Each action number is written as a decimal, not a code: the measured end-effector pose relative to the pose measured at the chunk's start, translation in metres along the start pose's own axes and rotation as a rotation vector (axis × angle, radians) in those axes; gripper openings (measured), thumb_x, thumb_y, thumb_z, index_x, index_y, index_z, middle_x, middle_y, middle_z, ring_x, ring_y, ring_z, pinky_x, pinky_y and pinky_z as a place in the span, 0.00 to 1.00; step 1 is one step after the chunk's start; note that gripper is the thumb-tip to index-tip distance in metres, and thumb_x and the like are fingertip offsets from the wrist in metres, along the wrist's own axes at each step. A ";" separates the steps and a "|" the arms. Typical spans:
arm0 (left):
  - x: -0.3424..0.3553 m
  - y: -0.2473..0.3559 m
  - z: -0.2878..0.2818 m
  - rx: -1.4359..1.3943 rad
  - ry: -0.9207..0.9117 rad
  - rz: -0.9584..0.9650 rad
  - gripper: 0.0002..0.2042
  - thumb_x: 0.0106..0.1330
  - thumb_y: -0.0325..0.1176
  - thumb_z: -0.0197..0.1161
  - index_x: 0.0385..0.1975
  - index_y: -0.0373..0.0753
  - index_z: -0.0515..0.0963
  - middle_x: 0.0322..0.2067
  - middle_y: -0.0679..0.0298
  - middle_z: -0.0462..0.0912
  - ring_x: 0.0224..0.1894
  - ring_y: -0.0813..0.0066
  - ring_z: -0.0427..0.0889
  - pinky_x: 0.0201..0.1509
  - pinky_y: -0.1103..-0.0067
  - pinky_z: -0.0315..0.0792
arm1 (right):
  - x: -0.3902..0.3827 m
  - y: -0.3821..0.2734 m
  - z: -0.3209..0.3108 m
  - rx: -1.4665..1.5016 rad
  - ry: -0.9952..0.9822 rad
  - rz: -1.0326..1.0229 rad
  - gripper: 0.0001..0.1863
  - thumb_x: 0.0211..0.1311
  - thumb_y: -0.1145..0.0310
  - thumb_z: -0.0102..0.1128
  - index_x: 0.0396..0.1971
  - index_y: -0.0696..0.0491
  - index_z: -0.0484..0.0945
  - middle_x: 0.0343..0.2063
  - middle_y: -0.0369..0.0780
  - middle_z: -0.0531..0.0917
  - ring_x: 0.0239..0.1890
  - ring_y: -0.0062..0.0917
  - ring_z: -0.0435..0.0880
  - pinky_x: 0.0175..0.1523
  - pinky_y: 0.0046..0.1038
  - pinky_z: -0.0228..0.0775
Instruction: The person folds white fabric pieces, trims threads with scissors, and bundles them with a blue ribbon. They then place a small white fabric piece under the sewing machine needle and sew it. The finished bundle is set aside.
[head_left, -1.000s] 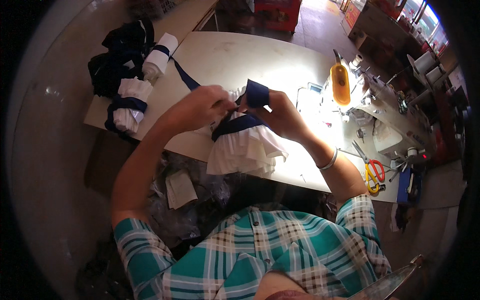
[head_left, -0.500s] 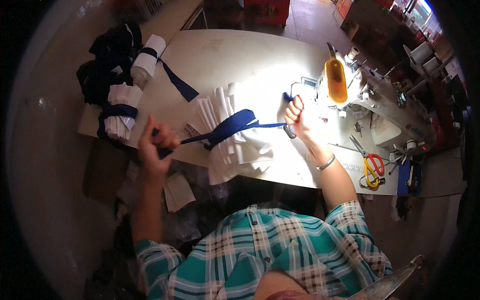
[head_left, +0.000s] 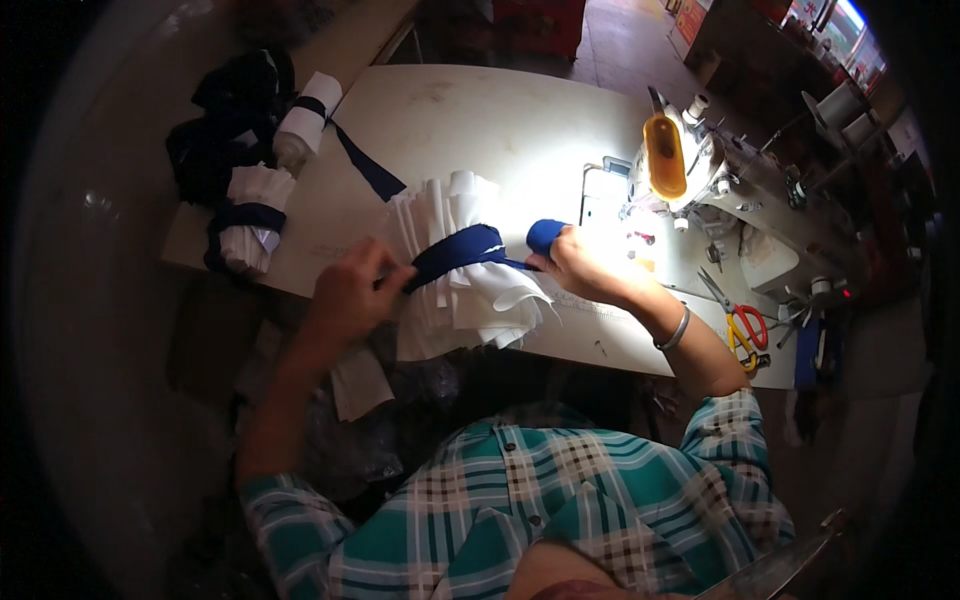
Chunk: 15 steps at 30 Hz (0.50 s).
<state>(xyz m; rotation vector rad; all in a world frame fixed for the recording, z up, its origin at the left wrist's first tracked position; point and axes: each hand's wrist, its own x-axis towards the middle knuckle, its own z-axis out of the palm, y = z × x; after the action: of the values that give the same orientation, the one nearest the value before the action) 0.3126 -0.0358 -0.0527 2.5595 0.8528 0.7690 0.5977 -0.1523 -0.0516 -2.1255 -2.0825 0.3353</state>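
A bundle of white fabric pieces point(head_left: 425, 325) lies on the table in front of me, with a dark blue fabric strip point(head_left: 455, 252) wrapped round its middle. At the bundle's left side my left hand point(head_left: 352, 288), slightly blurred, has its fingertips pinched at the strip's edge. My right hand point(head_left: 590, 265) is closed on the strip's other end, just right of the bundle. A wider blue part of that end stands up above the fingers. Loose white edges fan out toward the table's near side.
Two more tied white bundles, one upper point(head_left: 305, 120) and one lower point(head_left: 250, 225), lie left beside dark blue cloth point(head_left: 235, 110). A sewing machine point(head_left: 760, 215) stands right, a phone point(head_left: 603, 195) near it. Scissors with red and yellow handles point(head_left: 742, 330) lie near the front edge.
Both hands have come in toward the bundle; the left moved right, the right moved left and down. The strip's stretched ends are now short between hands and bundle.
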 end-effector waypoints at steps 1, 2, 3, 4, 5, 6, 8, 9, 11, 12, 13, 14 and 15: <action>-0.001 0.007 -0.003 0.095 -0.060 0.023 0.11 0.66 0.33 0.63 0.25 0.33 0.75 0.25 0.60 0.71 0.22 0.65 0.72 0.26 0.72 0.67 | 0.004 0.005 0.000 0.051 -0.076 -0.100 0.24 0.62 0.55 0.62 0.17 0.61 0.72 0.19 0.48 0.74 0.24 0.41 0.76 0.34 0.38 0.70; -0.003 0.013 -0.005 0.182 -0.120 0.057 0.10 0.65 0.32 0.64 0.25 0.32 0.76 0.26 0.59 0.72 0.23 0.63 0.73 0.27 0.72 0.68 | 0.006 0.015 -0.001 0.096 -0.148 -0.186 0.23 0.60 0.59 0.67 0.16 0.62 0.71 0.25 0.49 0.75 0.32 0.40 0.77 0.40 0.38 0.69; -0.002 0.018 -0.008 0.270 -0.186 0.091 0.10 0.64 0.32 0.64 0.26 0.32 0.77 0.27 0.58 0.73 0.24 0.62 0.74 0.28 0.72 0.69 | 0.005 0.028 0.010 0.199 -0.046 -0.250 0.17 0.55 0.67 0.70 0.19 0.61 0.72 0.28 0.47 0.73 0.32 0.39 0.75 0.39 0.39 0.68; 0.003 0.021 -0.012 0.219 -0.206 0.092 0.10 0.64 0.33 0.64 0.26 0.32 0.78 0.28 0.60 0.74 0.24 0.64 0.74 0.29 0.73 0.69 | 0.010 0.043 0.023 0.337 0.188 -0.515 0.15 0.57 0.70 0.68 0.22 0.61 0.72 0.31 0.45 0.75 0.34 0.35 0.77 0.39 0.33 0.70; 0.006 0.023 -0.017 0.172 -0.223 0.081 0.11 0.65 0.34 0.64 0.27 0.32 0.78 0.29 0.61 0.75 0.24 0.65 0.74 0.29 0.74 0.69 | 0.011 0.036 0.019 0.674 0.145 -0.503 0.12 0.58 0.71 0.67 0.23 0.61 0.74 0.33 0.42 0.76 0.35 0.30 0.77 0.40 0.28 0.70; 0.009 0.024 -0.022 0.129 -0.240 0.067 0.12 0.65 0.36 0.65 0.27 0.32 0.79 0.30 0.63 0.76 0.24 0.67 0.74 0.29 0.74 0.69 | 0.012 0.028 0.010 0.933 0.032 -0.486 0.09 0.59 0.72 0.66 0.26 0.60 0.76 0.35 0.41 0.77 0.36 0.26 0.77 0.41 0.24 0.70; 0.014 0.023 -0.020 -0.246 -0.256 -0.044 0.16 0.69 0.41 0.61 0.29 0.32 0.79 0.30 0.66 0.75 0.26 0.71 0.74 0.32 0.76 0.69 | 0.014 0.016 -0.006 1.359 -0.245 -0.399 0.04 0.61 0.73 0.64 0.32 0.58 0.81 0.38 0.38 0.79 0.39 0.19 0.78 0.43 0.17 0.70; 0.016 0.025 -0.018 -0.436 -0.265 -0.097 0.18 0.70 0.44 0.59 0.30 0.32 0.79 0.29 0.68 0.75 0.27 0.73 0.74 0.33 0.77 0.69 | 0.015 0.007 -0.008 1.410 -0.187 -0.321 0.05 0.63 0.72 0.62 0.36 0.56 0.83 0.39 0.39 0.81 0.36 0.17 0.77 0.42 0.17 0.69; 0.022 0.037 -0.014 -0.750 -0.241 -0.240 0.21 0.73 0.48 0.52 0.26 0.35 0.76 0.30 0.68 0.74 0.27 0.75 0.71 0.39 0.77 0.68 | 0.023 0.005 0.005 1.701 -0.111 -0.354 0.16 0.70 0.60 0.55 0.45 0.58 0.79 0.41 0.44 0.83 0.43 0.25 0.81 0.53 0.25 0.71; 0.023 0.045 -0.011 -0.904 -0.225 -0.316 0.23 0.75 0.50 0.49 0.24 0.36 0.74 0.30 0.69 0.73 0.28 0.76 0.70 0.41 0.77 0.68 | 0.023 -0.006 0.007 1.894 -0.109 -0.297 0.19 0.71 0.57 0.53 0.48 0.58 0.77 0.42 0.45 0.83 0.46 0.28 0.82 0.58 0.30 0.70; 0.023 0.050 -0.004 -1.066 -0.187 -0.331 0.23 0.75 0.50 0.48 0.25 0.37 0.75 0.28 0.68 0.72 0.27 0.76 0.68 0.41 0.77 0.67 | 0.023 -0.008 0.013 1.998 -0.221 -0.292 0.24 0.72 0.52 0.49 0.53 0.59 0.73 0.46 0.48 0.82 0.52 0.36 0.81 0.63 0.39 0.66; 0.021 0.054 0.008 -1.232 -0.154 -0.344 0.23 0.75 0.49 0.48 0.25 0.37 0.75 0.25 0.67 0.70 0.27 0.77 0.66 0.41 0.78 0.66 | 0.024 -0.016 0.015 2.119 -0.263 -0.318 0.22 0.72 0.50 0.49 0.45 0.56 0.76 0.41 0.46 0.82 0.47 0.35 0.81 0.62 0.41 0.67; 0.019 0.054 0.015 -1.360 -0.133 -0.335 0.23 0.75 0.49 0.48 0.25 0.38 0.74 0.24 0.67 0.68 0.26 0.77 0.64 0.41 0.77 0.66 | 0.023 -0.026 0.014 2.122 -0.183 -0.259 0.22 0.71 0.47 0.49 0.38 0.54 0.74 0.33 0.42 0.80 0.38 0.30 0.79 0.54 0.37 0.70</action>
<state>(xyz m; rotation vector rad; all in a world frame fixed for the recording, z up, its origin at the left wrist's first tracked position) 0.3580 -0.0669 -0.0325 1.2058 0.4107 0.6835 0.5695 -0.1294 -0.0592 -0.4440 -0.7275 1.6192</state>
